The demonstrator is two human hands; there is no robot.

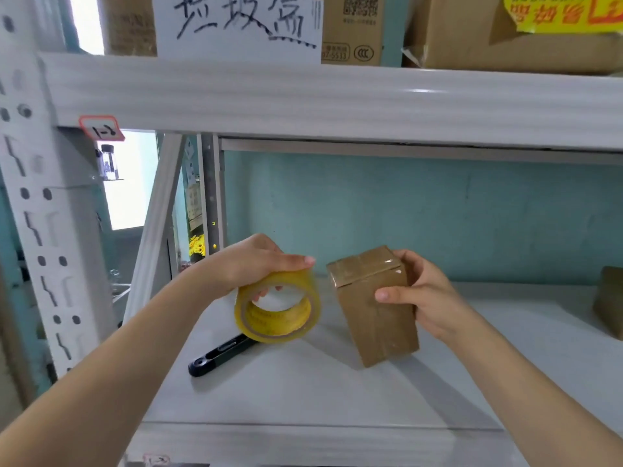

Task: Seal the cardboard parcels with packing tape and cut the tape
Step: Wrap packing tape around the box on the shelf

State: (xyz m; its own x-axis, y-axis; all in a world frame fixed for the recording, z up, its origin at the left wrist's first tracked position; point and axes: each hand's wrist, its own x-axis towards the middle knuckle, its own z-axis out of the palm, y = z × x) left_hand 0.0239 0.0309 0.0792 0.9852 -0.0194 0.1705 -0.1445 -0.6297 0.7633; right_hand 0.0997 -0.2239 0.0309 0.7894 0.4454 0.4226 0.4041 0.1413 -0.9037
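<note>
The left forearm [101, 382] comes in from the lower left corner, closest to the lens, and reaches up over the white shelf [303, 392]. Beside it at the far left stands the rack's perforated upright [37, 203], with a small red-edged tag [101, 128] stuck where it meets the upper beam [337, 99].

The left hand [256, 264] grips the yellow tape roll [278, 306]. Its fingers are hooked through the core and its thumb is stretched along the top of the rim. The roll stands on edge, its open centre facing the camera. Below and just behind it a black tool [219, 355] lies flat on the shelf, one end hidden by the roll.

Above the beam, a white sheet with handwritten characters [236, 25] leans in front of a printed carton [352, 28].

Just right of the roll, not touching it, is the small cardboard parcel [374, 305]. It is tilted, and glossy tape runs across its closed top flaps and down its front face. Its lower end sits at the shelf surface. The right hand [424, 294] clasps it from the right, with the thumb pressed on the front and the fingers curled round the back.

Higher up, a large carton carries a yellow sticker [566, 11]. At the far right edge another brown box [610, 301] sits on the shelf, well apart from the parcel.
</note>
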